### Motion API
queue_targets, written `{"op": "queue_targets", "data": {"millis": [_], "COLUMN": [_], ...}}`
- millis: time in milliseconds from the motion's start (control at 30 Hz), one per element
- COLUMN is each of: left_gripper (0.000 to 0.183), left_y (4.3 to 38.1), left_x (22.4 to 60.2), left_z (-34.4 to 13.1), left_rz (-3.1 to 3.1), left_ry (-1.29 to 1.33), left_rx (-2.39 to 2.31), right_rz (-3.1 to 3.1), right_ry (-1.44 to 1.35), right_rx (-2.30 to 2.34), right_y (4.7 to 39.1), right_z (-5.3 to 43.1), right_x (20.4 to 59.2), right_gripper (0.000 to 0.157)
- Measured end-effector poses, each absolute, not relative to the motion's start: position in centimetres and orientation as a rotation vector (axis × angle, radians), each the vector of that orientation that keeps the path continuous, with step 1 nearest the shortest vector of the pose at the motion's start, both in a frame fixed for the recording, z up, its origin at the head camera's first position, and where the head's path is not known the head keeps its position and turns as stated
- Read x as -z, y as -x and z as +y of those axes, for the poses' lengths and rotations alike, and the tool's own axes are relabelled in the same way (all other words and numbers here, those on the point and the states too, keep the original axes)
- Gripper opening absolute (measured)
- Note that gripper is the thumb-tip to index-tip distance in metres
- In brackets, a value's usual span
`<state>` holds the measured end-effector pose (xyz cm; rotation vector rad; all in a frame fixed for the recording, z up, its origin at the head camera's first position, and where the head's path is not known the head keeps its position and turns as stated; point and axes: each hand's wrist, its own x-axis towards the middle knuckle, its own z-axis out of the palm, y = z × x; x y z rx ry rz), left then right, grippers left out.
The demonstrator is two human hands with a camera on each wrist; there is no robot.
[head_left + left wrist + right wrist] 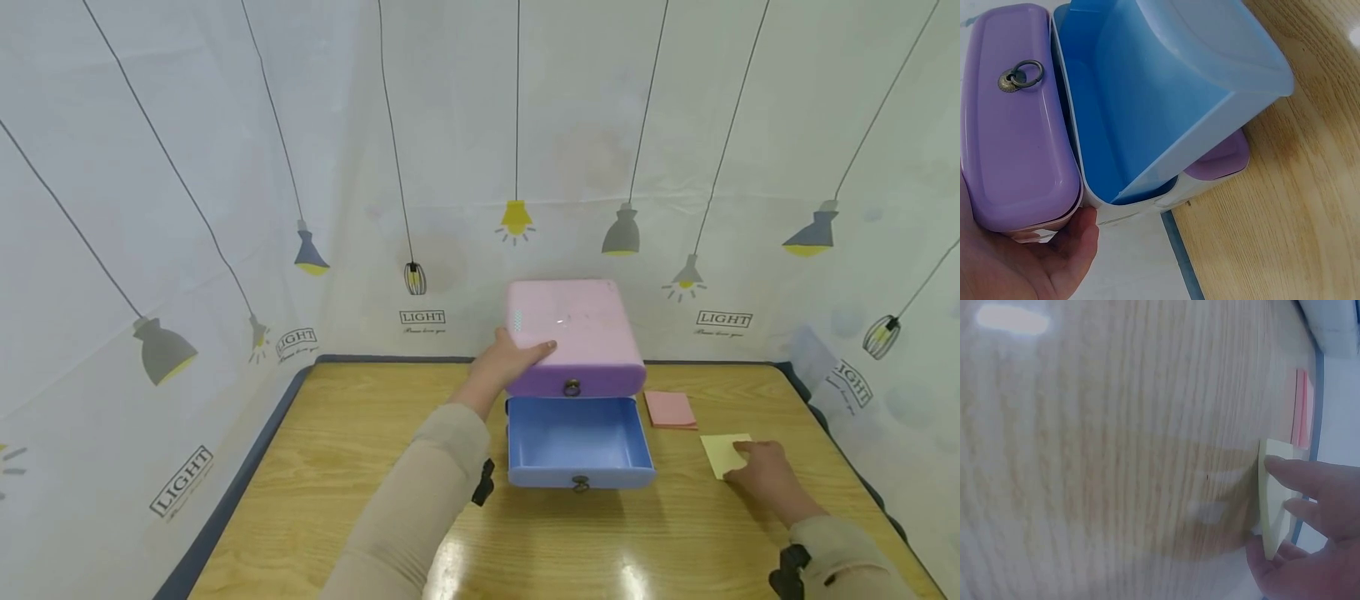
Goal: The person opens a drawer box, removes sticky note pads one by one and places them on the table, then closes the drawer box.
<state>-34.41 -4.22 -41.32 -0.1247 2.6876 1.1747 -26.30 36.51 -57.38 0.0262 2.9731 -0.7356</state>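
A small drawer box with a pink top and a purple upper drawer stands at the back of the table. Its blue drawer is pulled out, and the bare inside shows. My left hand holds the box at its left side, thumb laid over the top; in the left wrist view the fingers bend along the side wall by the purple drawer. To the right, my right hand pinches a pad of yellow sticky notes between thumb and fingers. The right wrist view shows the yellow pad edge-on.
A pink sticky note pad lies on the wooden table, between the box and the yellow pad. Another purple drawer shows below the blue one in the left wrist view. A lamp-printed cloth hangs behind the table and along its sides.
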Motion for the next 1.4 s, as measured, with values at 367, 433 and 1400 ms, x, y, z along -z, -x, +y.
{"op": "queue_targets", "data": {"millis": [367,433,1400], "left_gripper": [0.117,0.118,0.118], "left_y": [34.4,34.4,34.5], "left_x": [41.3,41.3,41.3], "left_z": [-4.2,-4.2,-4.1], "left_rz": [2.677,2.676,2.687], "left_ry": [0.127,0.126,0.142], "left_rx": [-1.169,-1.166,-1.149], "right_rz": [3.010,3.010,3.016], "right_ry": [0.050,0.044,0.112], "right_rx": [0.680,0.657,0.367], "right_y": [27.8,27.9,32.4], "right_z": [37.9,37.9,36.9], "right_x": [57.8,57.7,57.7], "right_gripper": [0.059,0.059,0.042]}}
